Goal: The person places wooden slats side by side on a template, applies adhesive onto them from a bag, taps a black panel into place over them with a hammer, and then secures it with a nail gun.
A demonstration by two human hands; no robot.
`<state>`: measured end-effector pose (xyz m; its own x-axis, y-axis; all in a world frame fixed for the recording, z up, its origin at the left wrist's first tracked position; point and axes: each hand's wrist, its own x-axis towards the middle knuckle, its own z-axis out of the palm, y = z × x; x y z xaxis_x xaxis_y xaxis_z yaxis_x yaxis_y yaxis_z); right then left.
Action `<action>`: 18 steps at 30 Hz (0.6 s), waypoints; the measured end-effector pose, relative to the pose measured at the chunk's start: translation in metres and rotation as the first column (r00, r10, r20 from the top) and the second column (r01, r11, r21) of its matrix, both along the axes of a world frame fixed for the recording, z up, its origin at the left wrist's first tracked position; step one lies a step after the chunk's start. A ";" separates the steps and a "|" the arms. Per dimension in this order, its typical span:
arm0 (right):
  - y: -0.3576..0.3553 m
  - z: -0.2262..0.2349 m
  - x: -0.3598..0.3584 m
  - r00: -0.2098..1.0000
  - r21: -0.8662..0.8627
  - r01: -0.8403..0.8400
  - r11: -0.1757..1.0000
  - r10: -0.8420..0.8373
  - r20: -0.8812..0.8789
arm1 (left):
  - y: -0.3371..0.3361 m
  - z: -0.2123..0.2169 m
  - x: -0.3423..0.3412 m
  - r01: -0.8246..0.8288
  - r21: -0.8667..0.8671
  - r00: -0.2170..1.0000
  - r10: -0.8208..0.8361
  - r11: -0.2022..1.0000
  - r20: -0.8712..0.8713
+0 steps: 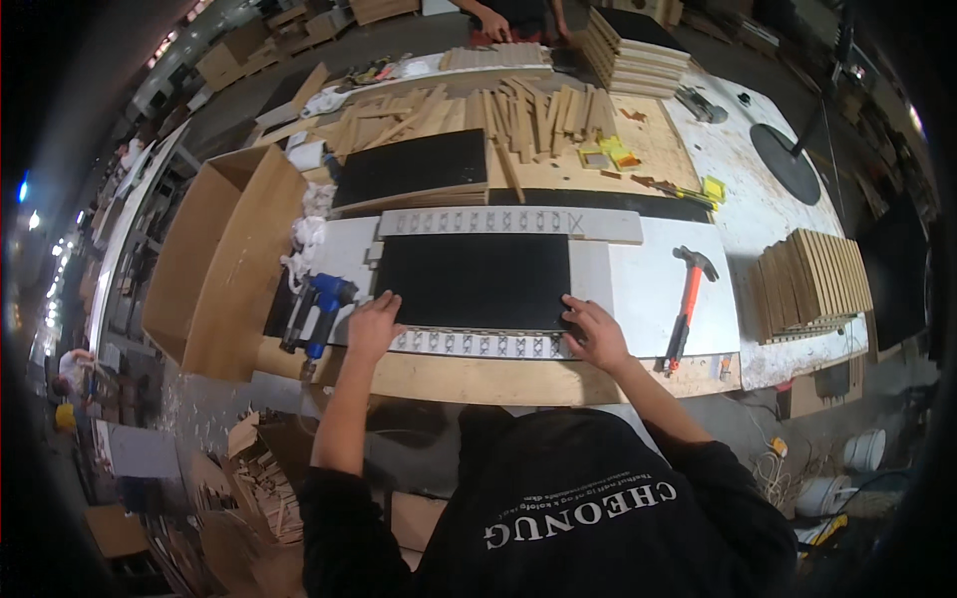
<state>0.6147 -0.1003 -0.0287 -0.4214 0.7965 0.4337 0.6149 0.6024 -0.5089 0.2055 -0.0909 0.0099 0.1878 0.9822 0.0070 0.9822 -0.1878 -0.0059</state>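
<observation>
A flat black panel (474,281) lies on the workbench in front of me, framed by pale jig strips. My left hand (375,327) is at its near left corner, with the fingers bent over the edge. At the near right corner, my right hand (598,337) grips the panel's edge with fingers and thumb. The far jig strip (498,221) and the near jig strip (469,345) both carry rows of cut-out marks. A blue nail gun (321,304) lies left of my left hand. Right of my right hand rests a claw hammer (688,304) with an orange and black handle.
A stack of black-topped panels (414,169) and loose wooden strips (543,120) lie beyond the jig. An open cardboard box (239,264) stands left, stacked wooden frames (812,284) right. Across the bench is another person's hand (493,25), near a tall panel stack (633,55).
</observation>
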 end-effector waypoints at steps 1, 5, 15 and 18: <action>-0.002 0.006 -0.001 1.000 -0.051 -0.005 0.999 0.006 0.009 | -0.002 -0.002 -0.003 0.035 0.030 0.999 -0.035 0.999 0.022; -0.014 0.026 -0.023 0.918 -0.034 0.233 0.972 -0.208 0.339 | -0.006 -0.002 -0.025 0.077 0.060 0.997 -0.078 0.995 0.014; 0.006 -0.005 -0.123 0.975 0.033 0.046 0.998 -0.052 0.216 | 0.008 -0.019 -0.057 0.173 0.015 0.983 -0.174 0.985 0.060; 0.006 -0.009 -0.121 0.968 0.082 0.044 0.996 -0.063 0.242 | 0.011 -0.022 -0.062 0.251 0.052 0.967 -0.253 0.967 0.037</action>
